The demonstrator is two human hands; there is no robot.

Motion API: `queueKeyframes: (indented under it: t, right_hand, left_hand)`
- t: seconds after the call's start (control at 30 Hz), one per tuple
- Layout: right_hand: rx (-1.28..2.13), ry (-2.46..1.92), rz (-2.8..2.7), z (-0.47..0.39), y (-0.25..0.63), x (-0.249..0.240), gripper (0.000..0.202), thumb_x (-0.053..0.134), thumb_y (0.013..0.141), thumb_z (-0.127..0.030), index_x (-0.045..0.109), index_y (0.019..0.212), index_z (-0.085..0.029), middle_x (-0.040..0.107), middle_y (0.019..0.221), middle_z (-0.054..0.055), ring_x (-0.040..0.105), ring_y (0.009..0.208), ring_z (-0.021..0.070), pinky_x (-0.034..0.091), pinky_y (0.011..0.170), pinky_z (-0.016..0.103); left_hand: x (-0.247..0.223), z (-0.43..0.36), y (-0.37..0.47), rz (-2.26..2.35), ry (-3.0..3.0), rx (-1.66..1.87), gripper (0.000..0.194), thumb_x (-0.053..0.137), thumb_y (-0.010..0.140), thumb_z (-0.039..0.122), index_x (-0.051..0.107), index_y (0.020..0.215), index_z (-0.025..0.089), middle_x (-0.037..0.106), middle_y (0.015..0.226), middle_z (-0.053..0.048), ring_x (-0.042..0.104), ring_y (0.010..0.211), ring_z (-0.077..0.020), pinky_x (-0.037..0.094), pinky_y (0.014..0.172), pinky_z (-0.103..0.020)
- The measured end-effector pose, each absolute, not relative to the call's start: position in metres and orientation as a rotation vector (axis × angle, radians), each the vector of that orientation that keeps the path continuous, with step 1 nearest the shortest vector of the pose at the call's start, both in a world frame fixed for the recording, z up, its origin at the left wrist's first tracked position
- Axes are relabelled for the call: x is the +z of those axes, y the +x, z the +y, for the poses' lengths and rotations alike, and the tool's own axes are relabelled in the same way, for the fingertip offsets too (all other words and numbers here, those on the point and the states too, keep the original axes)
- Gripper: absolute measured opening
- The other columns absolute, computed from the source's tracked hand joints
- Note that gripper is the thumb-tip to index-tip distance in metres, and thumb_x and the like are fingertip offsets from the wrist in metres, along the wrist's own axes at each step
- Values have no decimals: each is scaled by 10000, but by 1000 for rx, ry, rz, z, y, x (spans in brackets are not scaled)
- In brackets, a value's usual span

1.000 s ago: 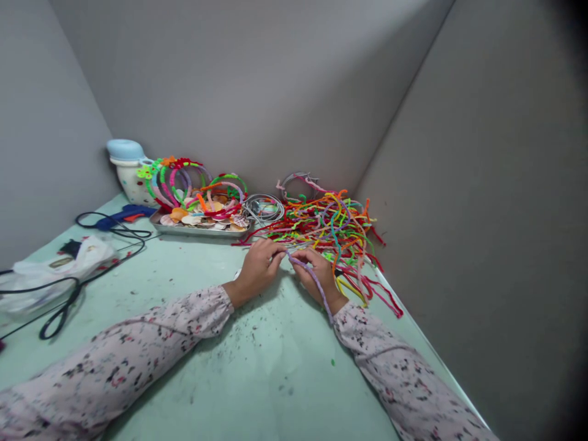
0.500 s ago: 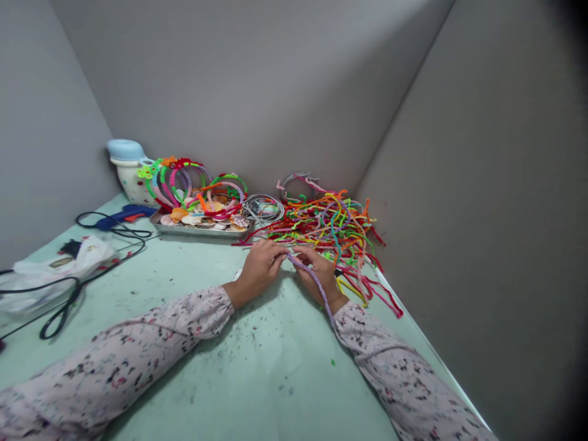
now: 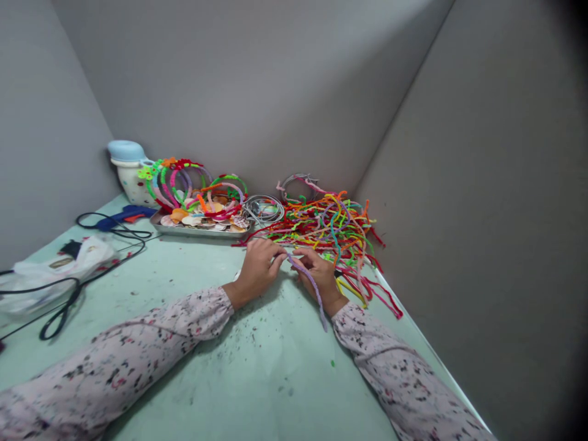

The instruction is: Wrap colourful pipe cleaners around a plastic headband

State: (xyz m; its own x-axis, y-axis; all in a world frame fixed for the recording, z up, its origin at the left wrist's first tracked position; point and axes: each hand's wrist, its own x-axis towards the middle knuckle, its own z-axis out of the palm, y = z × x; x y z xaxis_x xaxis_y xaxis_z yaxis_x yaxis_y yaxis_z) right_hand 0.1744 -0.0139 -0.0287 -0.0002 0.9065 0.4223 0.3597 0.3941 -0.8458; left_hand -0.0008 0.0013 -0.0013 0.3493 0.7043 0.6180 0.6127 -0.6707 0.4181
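Observation:
A purple fuzzy strip (image 3: 312,285) runs from between my fingertips down past my right wrist, its lower end hanging free. My left hand (image 3: 261,266) pinches it at the upper end, thumb and forefinger together. Close beside it, my right hand (image 3: 319,275) has its fingers closed at the same end of the strip. Just beyond both hands lies a tangled heap of coloured fuzzy strips (image 3: 321,226). What sits exactly between the fingertips is too small to make out.
A metal tray (image 3: 197,231) holds shells and coloured hoops. Beside it lies a coil of grey wire (image 3: 264,209). At the left are a cup with a blue lid (image 3: 131,174), a blue tool (image 3: 124,215), black cable (image 3: 76,294) and a plastic bag (image 3: 59,269).
The lower end of the purple strip has swung left, away from my right sleeve. Both hands have stayed in nearly the same place.

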Motion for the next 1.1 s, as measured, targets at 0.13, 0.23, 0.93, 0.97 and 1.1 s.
queueKeyframes:
  t: [0.13,0.23,0.93,0.97,1.1]
  right_hand:
    - [633,-1184,-1597,-13,175,-30,280,632,793,-446,643,989,-246,649,654,-1,607,551,161,470,483,256]
    - [650,-1187,-1589,-14,175,-29,277,624,802,-447,631,990,-245,639,626,-13,589,505,149,460,462,249]
    - [801,-1200,-1490,-21,166,-17,283,609,803,-446,574,944,-204,636,614,-29,541,379,94,417,352,184]
    - [810,-1198,-1492,-20,166,-18,287,612,801,-446,574,945,-201,636,613,-29,540,377,94,418,350,185]
    - [815,-1178,-1480,-18,166,-19,277,614,799,-441,583,925,-195,622,585,-38,523,359,90,423,342,185]
  left_hand:
    - [-1,1,-1,1190,2481,1233,141,521,895,272,638,863,201,640,840,-25,533,858,-192,352,818,-365]
    - [1,0,-1,1164,2471,1230,129,516,894,254,633,876,201,645,859,-26,534,874,-191,352,832,-365]
    - [1,-1,-2,1125,2482,1204,134,513,898,239,640,890,198,639,858,-24,518,874,-191,353,812,-355]
    - [1,0,-2,1127,2484,1203,131,515,897,239,639,888,198,640,858,-24,518,874,-192,351,812,-356]
    - [0,1,-2,1120,2496,1206,129,515,897,237,636,884,195,636,845,-24,518,870,-190,349,810,-356]
